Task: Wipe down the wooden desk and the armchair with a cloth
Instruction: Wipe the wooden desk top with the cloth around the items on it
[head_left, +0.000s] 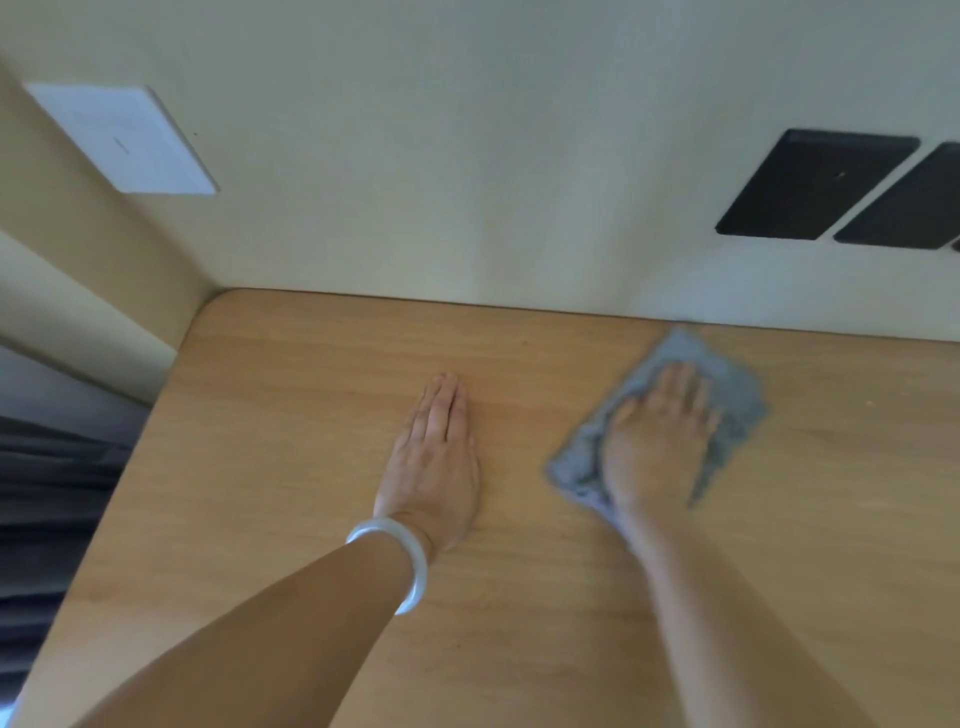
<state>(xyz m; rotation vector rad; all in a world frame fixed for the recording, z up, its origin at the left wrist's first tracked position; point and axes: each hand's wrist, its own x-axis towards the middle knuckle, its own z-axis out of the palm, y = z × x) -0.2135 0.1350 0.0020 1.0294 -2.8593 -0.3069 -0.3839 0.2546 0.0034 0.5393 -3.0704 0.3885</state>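
The wooden desk (291, 426) fills the lower part of the view, its far edge against a cream wall. A grey-blue cloth (737, 384) lies spread on the desk at the right, near the wall. My right hand (657, 441) presses flat on the cloth, fingers pointing toward the wall; hand and cloth look blurred. My left hand (436, 457) rests flat on the bare wood to the left of the cloth, fingers together, holding nothing. A white bangle (400, 556) sits on the left wrist. The armchair is not in view.
On the wall above the desk are a white plate (124, 140) at the left and two black panels (815, 184) at the right. The desk's left edge has a rounded far corner; beyond it hangs dark fabric (47, 519).
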